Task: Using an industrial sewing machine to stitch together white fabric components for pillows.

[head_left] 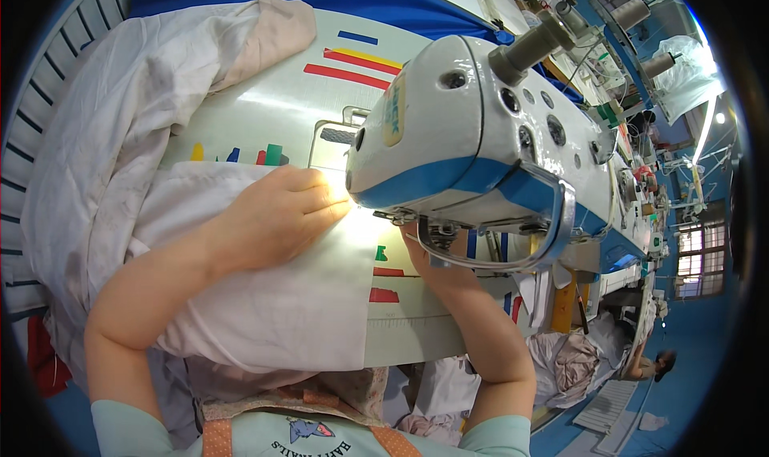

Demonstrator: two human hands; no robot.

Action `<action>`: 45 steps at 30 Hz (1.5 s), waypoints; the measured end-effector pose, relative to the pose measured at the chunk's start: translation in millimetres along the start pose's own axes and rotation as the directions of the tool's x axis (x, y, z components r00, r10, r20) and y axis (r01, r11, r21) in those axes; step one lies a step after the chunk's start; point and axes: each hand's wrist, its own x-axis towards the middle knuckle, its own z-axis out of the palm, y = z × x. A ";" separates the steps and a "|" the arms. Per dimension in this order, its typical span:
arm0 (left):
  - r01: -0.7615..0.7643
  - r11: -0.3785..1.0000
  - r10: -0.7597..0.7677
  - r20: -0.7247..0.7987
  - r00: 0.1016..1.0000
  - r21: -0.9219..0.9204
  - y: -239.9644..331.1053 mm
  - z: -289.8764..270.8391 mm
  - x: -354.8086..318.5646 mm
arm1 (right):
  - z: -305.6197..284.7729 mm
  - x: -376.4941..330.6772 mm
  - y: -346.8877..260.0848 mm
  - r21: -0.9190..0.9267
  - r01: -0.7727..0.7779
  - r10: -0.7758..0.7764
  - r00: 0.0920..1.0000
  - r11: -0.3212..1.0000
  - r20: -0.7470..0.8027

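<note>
A white and blue sewing machine (473,136) stands in front of me, its lamp glaring on the needle area. White cloth (280,313) lies flat on the machine table, its upper edge running up to the needle area. My left hand (292,209) is on this cloth just left of the machine head, fingers drawn together on its edge; the fingertips blur into the glare. To the right, my right hand (424,245) reaches under the machine head. Its fingers are hidden behind the head and the metal guard.
A large heap of white fabric (88,177) hangs over the table's left side. Coloured tape strips (348,76) mark the pale tabletop (264,96). Blue cloth (320,8) lies along the far edge. Thread cones (629,12) stand far right; a person (653,366) is beyond.
</note>
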 end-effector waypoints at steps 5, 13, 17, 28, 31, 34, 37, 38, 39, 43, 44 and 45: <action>-0.005 1.000 0.005 -0.018 1.000 0.001 2.4 -0.9 3.5 | 3.3 3.7 -3.1 0.012 -0.014 0.014 0.999 1.000 -0.043; 0.100 0.994 -0.102 0.075 0.992 0.036 8.6 -5.2 8.1 | -19.2 -37.4 -21.1 0.297 -0.231 0.256 0.966 0.926 -0.047; 0.033 0.993 -0.034 0.007 0.999 0.115 6.3 -7.7 2.1 | -38.8 -114.5 -44.4 0.798 -0.473 0.210 0.881 0.372 0.424; 0.553 0.816 -0.570 0.073 0.818 0.169 88.8 -85.4 -126.2 | 101.1 -230.3 -79.4 0.896 -0.437 0.544 0.773 0.081 0.327; 0.545 0.822 -0.552 -0.005 0.834 0.165 96.1 -89.4 -139.9 | 104.1 -237.1 -89.3 0.719 -0.600 0.512 0.766 0.350 0.390; 0.512 0.838 -0.505 -0.086 0.859 0.187 96.5 -83.9 -150.2 | 84.1 -259.9 -112.4 0.824 -0.481 0.453 0.832 0.299 0.321; 0.495 0.847 -0.481 -0.119 0.869 0.192 91.0 -77.8 -158.9 | 61.5 -275.0 -122.3 0.836 -0.482 0.391 0.845 0.261 0.365; 0.494 0.849 -0.478 -0.125 0.870 0.190 90.1 -76.1 -160.6 | 56.8 -276.2 -123.1 0.834 -0.470 0.380 0.856 0.289 0.351; 0.468 0.861 -0.446 -0.146 0.883 0.200 91.2 -75.0 -161.6 | 53.6 -276.3 -124.1 0.830 -0.462 0.366 0.865 0.313 0.343; 0.366 0.919 -0.337 -0.191 0.922 0.146 119.2 -65.9 -158.5 | 50.0 -267.6 -130.7 0.899 -0.418 0.369 0.862 0.134 0.346; 0.320 0.942 -0.293 -0.215 0.932 0.101 132.2 -61.9 -158.0 | 48.7 -265.7 -132.6 0.906 -0.412 0.376 0.858 0.100 0.349; 0.289 0.954 -0.272 -0.172 0.947 0.080 148.4 -56.1 -158.7 | 46.9 -264.4 -134.2 0.912 -0.405 0.384 0.854 0.067 0.351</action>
